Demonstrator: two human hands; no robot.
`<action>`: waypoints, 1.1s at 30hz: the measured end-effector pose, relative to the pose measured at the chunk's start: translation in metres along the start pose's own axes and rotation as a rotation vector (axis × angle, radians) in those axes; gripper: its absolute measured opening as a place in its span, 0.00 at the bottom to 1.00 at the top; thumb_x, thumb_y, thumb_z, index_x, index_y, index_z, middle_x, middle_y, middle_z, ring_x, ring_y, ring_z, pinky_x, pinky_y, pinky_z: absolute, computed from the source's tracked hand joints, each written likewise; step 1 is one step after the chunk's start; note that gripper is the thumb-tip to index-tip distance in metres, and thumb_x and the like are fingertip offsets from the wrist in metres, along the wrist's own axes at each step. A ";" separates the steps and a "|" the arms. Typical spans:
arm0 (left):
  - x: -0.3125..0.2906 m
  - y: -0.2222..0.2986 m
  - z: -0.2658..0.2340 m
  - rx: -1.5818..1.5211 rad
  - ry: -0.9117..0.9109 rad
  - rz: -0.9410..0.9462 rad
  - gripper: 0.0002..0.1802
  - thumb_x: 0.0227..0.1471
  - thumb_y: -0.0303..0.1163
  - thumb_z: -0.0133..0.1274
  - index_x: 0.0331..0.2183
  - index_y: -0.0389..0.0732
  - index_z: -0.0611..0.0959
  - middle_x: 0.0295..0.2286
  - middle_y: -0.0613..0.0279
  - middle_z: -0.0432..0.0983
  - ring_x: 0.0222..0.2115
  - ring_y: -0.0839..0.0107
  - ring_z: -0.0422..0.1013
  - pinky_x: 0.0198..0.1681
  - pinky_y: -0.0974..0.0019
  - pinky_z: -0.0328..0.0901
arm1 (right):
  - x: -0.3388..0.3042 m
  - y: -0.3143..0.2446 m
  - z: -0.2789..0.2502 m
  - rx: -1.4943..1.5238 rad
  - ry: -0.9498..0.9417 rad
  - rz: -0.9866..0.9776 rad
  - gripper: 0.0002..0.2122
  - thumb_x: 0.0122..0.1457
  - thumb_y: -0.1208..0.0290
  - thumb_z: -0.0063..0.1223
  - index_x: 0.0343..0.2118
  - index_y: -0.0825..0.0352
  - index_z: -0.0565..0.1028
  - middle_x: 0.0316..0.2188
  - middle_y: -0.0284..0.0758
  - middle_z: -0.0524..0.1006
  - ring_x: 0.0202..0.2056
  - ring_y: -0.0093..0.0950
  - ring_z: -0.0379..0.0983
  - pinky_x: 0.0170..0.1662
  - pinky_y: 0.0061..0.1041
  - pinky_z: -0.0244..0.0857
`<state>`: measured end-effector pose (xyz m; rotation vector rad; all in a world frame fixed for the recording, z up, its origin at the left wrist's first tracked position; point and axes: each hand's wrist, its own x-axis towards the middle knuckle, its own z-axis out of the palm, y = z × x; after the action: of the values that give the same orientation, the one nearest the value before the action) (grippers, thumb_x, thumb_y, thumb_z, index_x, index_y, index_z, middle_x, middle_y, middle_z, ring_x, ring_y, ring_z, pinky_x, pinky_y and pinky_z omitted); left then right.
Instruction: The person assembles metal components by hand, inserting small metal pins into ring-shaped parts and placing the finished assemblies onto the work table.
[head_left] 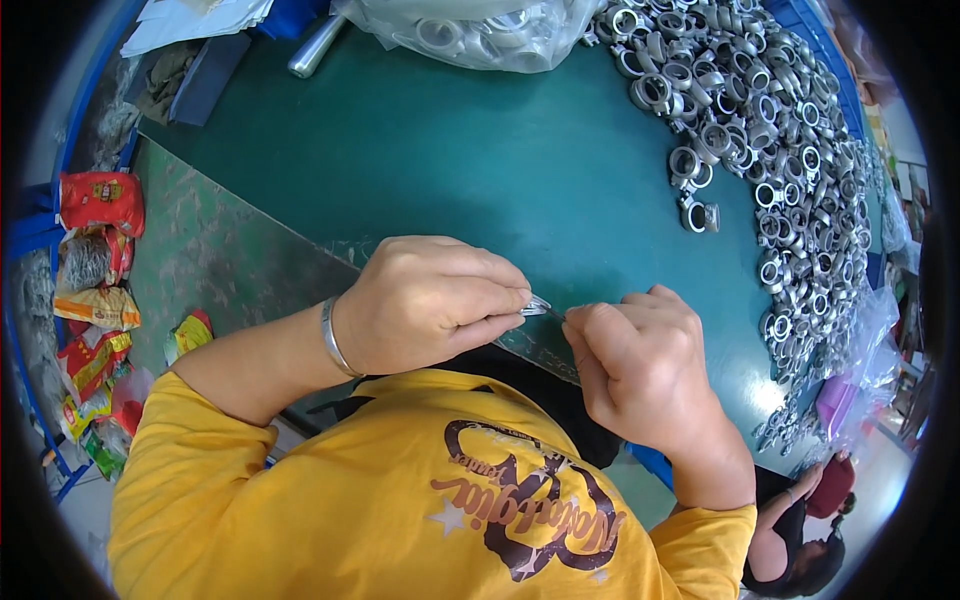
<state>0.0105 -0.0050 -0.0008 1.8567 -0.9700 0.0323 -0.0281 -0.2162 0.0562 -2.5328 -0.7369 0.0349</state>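
My left hand (440, 300), with a silvery bangle at its wrist, pinches a small shiny metal piece (537, 305) between thumb and fingers. Most of that piece is hidden by the fingertips; it looks like a metal ring part. Close on its right, my right hand (645, 360) is closed in a pinch round a thin dark rod (556, 314). The rod's tip points at the metal piece and seems to meet it. Both hands are held over the near edge of the green table (480, 170).
A large heap of metal ring clamps (760, 130) covers the table's right side. At the back lie a clear plastic bag (480, 30) of rings and a metal cylinder (316, 48). Colourful packets (100, 205) sit at left. Another person (800, 530) is at lower right.
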 end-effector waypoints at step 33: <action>0.000 0.001 0.000 0.017 -0.006 -0.009 0.06 0.35 0.21 0.62 0.23 0.36 0.83 0.29 0.59 0.80 0.24 0.68 0.76 0.26 0.70 0.69 | -0.003 0.029 0.022 0.195 0.034 -0.147 0.11 0.32 0.77 0.53 0.25 0.67 0.73 0.13 0.29 0.67 0.15 0.28 0.63 0.21 0.28 0.51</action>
<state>0.0095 -0.0054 0.0000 1.8778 -0.9684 0.0295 -0.0198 -0.2287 0.0235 -2.2840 -0.8603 0.0129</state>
